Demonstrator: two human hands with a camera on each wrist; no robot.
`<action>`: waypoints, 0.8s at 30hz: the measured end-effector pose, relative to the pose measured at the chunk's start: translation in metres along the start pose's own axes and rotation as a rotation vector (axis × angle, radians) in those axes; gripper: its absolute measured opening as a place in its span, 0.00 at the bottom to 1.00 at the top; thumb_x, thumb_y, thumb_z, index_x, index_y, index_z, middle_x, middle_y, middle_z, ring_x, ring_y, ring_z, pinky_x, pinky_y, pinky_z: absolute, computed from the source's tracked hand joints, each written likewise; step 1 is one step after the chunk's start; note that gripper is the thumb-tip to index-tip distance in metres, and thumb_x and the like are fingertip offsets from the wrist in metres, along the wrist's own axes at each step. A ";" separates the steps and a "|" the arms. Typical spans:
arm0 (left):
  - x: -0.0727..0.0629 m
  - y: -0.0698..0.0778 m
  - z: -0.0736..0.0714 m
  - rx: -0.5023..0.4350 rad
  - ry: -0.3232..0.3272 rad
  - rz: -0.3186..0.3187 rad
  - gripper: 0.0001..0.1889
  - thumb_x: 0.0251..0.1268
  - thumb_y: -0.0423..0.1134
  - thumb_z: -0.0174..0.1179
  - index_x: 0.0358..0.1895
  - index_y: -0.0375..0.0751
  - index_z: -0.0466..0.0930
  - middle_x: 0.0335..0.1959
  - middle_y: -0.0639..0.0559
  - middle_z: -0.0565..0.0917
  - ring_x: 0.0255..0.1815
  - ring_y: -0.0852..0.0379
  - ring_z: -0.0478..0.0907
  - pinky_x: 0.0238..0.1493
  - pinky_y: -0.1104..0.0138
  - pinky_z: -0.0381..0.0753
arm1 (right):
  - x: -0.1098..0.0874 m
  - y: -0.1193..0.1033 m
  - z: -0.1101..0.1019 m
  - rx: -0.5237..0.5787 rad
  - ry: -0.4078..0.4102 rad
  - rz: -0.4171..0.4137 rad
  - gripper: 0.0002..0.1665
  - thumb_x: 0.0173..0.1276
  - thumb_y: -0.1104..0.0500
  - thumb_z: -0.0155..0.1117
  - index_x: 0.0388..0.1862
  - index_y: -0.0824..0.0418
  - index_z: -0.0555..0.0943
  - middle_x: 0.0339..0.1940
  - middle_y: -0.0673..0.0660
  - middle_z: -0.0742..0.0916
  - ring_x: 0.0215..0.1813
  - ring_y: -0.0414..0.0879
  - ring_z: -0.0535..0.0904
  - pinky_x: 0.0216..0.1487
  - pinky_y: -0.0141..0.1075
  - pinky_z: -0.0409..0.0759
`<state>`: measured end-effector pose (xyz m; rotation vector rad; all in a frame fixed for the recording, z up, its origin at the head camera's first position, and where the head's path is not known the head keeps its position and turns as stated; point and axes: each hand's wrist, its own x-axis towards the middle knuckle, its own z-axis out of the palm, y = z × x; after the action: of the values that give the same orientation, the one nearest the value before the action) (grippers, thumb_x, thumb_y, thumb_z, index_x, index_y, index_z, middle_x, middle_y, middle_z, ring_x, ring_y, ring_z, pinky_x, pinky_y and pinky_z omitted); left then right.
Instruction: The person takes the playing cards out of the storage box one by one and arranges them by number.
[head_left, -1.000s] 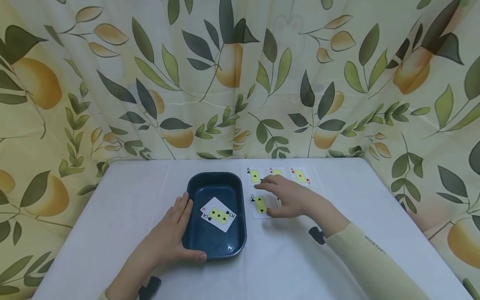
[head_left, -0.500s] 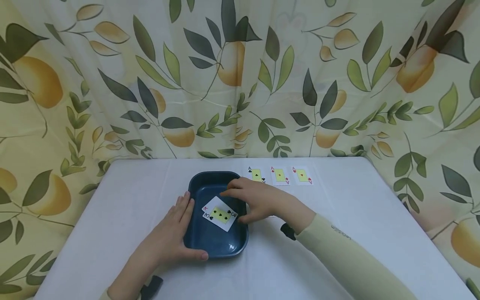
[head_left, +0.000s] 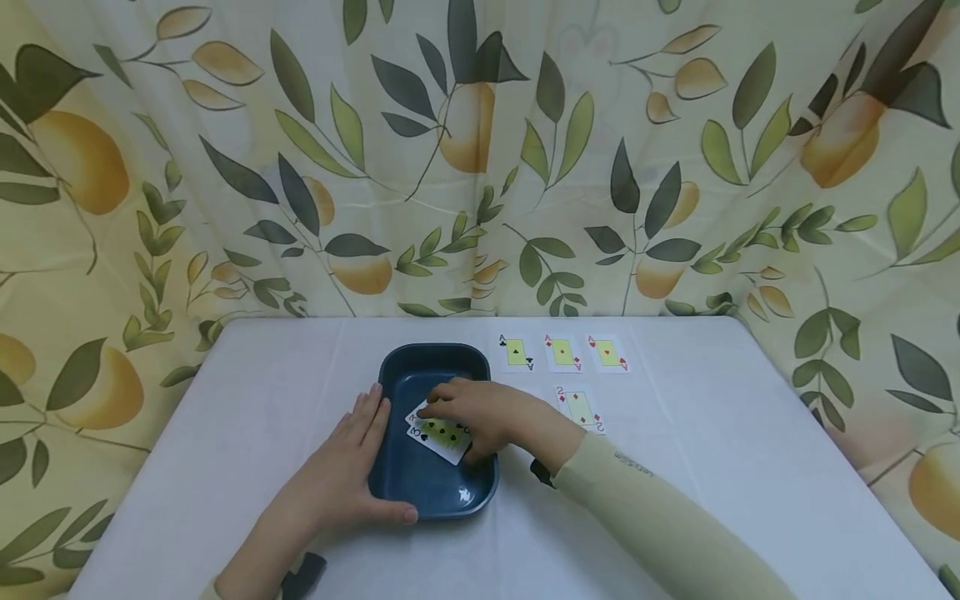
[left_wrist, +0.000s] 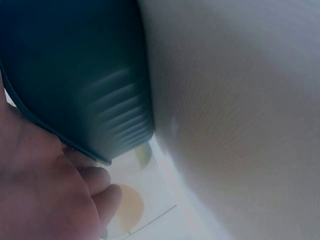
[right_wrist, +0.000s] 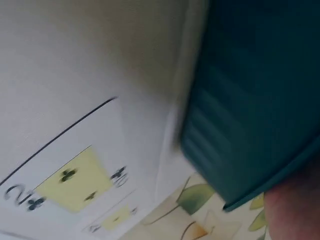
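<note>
A dark blue rectangular tray (head_left: 416,492) stands on the table. My left hand (head_left: 337,471) rests along its left side, fingers straight and thumb stretched toward the near left corner. Inside lie two overlapping playing cards: a spade card (head_left: 437,437) on top and a red-lettered card (head_left: 412,414) beneath. My right hand (head_left: 487,417) reaches over the tray's right rim, with its index finger and thumb spread across the cards, partly covering them. In the right wrist view, the two of clubs (right_wrist: 75,175) lies on the table beside the tray; my right hand hides it in the head view.
Behind and right of the tray, the ace of clubs (head_left: 516,353), ace of diamonds (head_left: 562,353) and ace of hearts (head_left: 608,353) lie in a row. Below them is the two of diamonds (head_left: 580,408). A fruit-patterned curtain (head_left: 300,208) hangs behind the white-covered table (head_left: 675,500).
My right hand has moved left from above the two of clubs, over the tray's right rim, down to the cards inside. The two of diamonds is uncovered now. My left hand stays on the tray.
</note>
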<state>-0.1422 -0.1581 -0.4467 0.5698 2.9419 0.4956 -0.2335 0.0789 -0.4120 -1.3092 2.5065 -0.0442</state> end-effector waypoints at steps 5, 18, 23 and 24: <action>-0.001 -0.001 0.000 -0.007 -0.006 -0.005 0.76 0.30 0.87 0.60 0.81 0.40 0.45 0.83 0.47 0.37 0.83 0.44 0.37 0.77 0.46 0.53 | 0.013 -0.009 0.002 -0.052 -0.053 0.008 0.54 0.47 0.50 0.85 0.74 0.38 0.69 0.72 0.46 0.74 0.69 0.46 0.70 0.67 0.46 0.75; 0.000 0.002 0.001 -0.022 -0.016 -0.003 0.75 0.31 0.87 0.60 0.81 0.41 0.44 0.83 0.47 0.37 0.83 0.44 0.37 0.77 0.45 0.53 | 0.034 -0.007 0.005 -0.120 -0.054 0.029 0.46 0.51 0.36 0.79 0.70 0.40 0.74 0.66 0.47 0.76 0.60 0.45 0.71 0.67 0.42 0.74; 0.001 0.002 0.002 -0.012 -0.012 -0.011 0.76 0.29 0.88 0.59 0.81 0.42 0.44 0.83 0.49 0.37 0.83 0.45 0.36 0.77 0.46 0.53 | 0.032 -0.004 0.008 -0.118 -0.032 0.025 0.44 0.55 0.32 0.74 0.70 0.38 0.74 0.66 0.47 0.77 0.59 0.44 0.71 0.67 0.42 0.75; 0.001 0.002 0.002 -0.014 -0.011 -0.010 0.76 0.29 0.88 0.59 0.81 0.42 0.44 0.83 0.48 0.37 0.83 0.45 0.36 0.76 0.46 0.53 | 0.030 -0.004 0.007 -0.117 -0.032 0.024 0.44 0.54 0.31 0.73 0.70 0.38 0.74 0.66 0.46 0.77 0.59 0.44 0.72 0.66 0.42 0.75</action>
<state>-0.1422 -0.1557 -0.4479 0.5543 2.9276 0.5096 -0.2443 0.0527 -0.4263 -1.3130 2.5303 0.1294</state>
